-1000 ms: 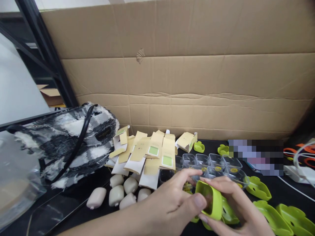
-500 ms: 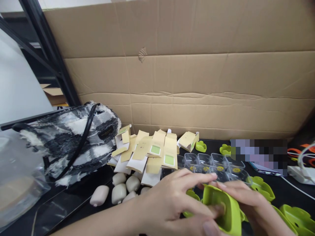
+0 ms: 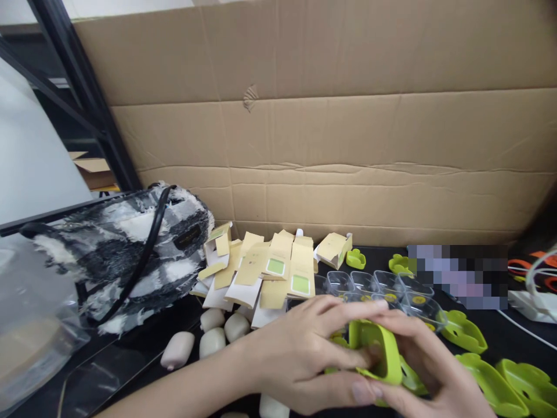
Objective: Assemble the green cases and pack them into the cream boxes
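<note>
The case (image 3: 378,354) is lime green. The bag (image 3: 126,255) is fuzzy black, grey and white check. The flat cartons (image 3: 270,270) are tan with green squares. The table (image 3: 513,342) is black.

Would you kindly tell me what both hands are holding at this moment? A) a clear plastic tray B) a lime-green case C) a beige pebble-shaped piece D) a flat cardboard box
B: the left hand and right hand together grip a lime-green case, while the beige pieces, flat boxes and clear trays lie untouched on the table.
</note>
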Motion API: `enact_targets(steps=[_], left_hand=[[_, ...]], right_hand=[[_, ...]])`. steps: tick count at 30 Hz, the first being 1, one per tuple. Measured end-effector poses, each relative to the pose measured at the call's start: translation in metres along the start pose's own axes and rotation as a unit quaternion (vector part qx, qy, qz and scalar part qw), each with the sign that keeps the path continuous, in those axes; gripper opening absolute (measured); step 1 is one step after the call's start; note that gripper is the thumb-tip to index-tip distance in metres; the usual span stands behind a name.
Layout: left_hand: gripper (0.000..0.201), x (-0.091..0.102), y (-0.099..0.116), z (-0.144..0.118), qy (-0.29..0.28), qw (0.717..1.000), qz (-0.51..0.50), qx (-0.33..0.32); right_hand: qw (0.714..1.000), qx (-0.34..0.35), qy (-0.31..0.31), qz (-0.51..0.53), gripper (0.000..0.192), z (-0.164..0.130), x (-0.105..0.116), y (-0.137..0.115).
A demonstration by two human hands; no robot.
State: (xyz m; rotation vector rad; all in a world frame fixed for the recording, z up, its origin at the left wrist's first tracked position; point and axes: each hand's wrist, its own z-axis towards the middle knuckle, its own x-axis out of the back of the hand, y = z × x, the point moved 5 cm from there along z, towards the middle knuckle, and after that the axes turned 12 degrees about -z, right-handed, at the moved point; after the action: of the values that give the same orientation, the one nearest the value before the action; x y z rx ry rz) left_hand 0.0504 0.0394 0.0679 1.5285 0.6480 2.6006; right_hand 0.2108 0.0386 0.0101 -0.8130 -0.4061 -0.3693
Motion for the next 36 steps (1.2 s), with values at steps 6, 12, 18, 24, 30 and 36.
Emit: enact_targets(steps=[6, 12, 18, 24, 30, 36], left_hand=[[0.048, -0.004, -0.006, -0.005, 0.024, 0.999, 0.037, -0.009], [0.065, 0.025, 0.003, -0.012, 0.191, 0.973, 0.122, -0.049], [0.051, 0.036, 0.005, -0.013, 0.241, 0.957, 0.153, -0.051], [0.048, 0.034, 0.006, -0.013, 0.267, 0.936, 0.217, -0.07], [0.025, 0.043, 0.002, -0.011, 0.238, 0.92, 0.304, -0.069], [0.011, 0.037, -0.022, -0.007, 0.132, 0.956, 0.262, 0.025]], right_hand=[[0.997, -0.063, -0.007, 0.047, 0.032, 0.001, -0.011, 0.004], [0.988, -0.012, 0.007, -0.153, 0.037, 0.069, 0.042, 0.034], [0.938, -0.082, -0.136, -0.308, 0.025, 0.153, 0.057, 0.116], [0.865, -0.097, -0.294, -0.394, 0.027, 0.168, 0.033, 0.155], [0.839, -0.078, -0.352, -0.409, 0.027, 0.163, 0.023, 0.158], [0.868, -0.036, -0.322, -0.376, 0.027, 0.161, 0.011, 0.146]])
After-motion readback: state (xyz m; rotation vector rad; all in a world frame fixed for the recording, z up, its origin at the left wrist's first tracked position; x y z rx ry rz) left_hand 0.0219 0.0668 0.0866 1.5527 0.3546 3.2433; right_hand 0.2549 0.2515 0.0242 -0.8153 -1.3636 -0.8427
